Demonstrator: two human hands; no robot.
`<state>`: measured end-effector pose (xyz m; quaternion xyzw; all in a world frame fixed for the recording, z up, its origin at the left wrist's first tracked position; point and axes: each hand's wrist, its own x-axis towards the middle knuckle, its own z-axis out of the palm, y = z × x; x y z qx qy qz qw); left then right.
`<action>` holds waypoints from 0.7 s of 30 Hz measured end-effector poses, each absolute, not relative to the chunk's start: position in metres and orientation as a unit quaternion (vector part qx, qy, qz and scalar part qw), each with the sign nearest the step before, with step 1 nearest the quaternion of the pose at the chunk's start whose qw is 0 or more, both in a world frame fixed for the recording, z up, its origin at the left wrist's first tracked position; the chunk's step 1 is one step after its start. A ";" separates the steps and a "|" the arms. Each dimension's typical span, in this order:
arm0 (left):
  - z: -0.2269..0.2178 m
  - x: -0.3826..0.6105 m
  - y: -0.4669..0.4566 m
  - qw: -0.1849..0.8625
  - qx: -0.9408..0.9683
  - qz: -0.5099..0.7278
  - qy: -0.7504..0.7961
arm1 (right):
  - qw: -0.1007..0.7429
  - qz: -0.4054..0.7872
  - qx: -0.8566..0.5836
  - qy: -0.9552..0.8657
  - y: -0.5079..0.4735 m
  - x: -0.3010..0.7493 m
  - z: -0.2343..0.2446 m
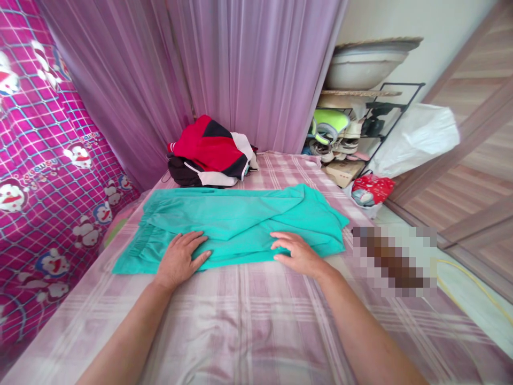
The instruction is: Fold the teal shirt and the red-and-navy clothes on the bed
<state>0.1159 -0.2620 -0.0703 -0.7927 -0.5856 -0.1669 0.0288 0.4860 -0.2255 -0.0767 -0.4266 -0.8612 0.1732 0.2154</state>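
Note:
A pair of turquoise pants (236,214) with a gathered elastic waistband at its left end lies folded lengthwise across the bed. My left hand (183,259) rests on the near edge of the cloth, beside the waistband, fingers spread and palm down. Over the near edge toward the right part of the cloth is my right hand (296,253), its fingers apart and slightly bent. I cannot tell whether its fingertips press on the fabric. Neither hand grips anything. A few diagonal creases run through the right half of the cloth.
A pile of red, navy and white clothing (212,147) sits at the bed's far end before a purple curtain (256,69). The plaid bedsheet (248,326) lies underneath. Right of the bed stand a shoe rack (380,139) and a red bag (372,190). A pink patterned cloth (52,176) hangs left.

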 end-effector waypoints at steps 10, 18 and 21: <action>-0.070 0.116 -0.262 0.026 -0.793 -0.167 -0.586 | 0.210 0.168 -0.410 -0.871 -0.228 0.483 -0.072; -0.073 0.113 -0.265 0.030 -0.802 -0.148 -0.577 | 0.187 0.198 -0.402 -0.874 -0.230 0.485 -0.065; -0.074 0.111 -0.267 0.033 -0.816 -0.132 -0.562 | 0.187 0.194 -0.399 -0.876 -0.230 0.485 -0.065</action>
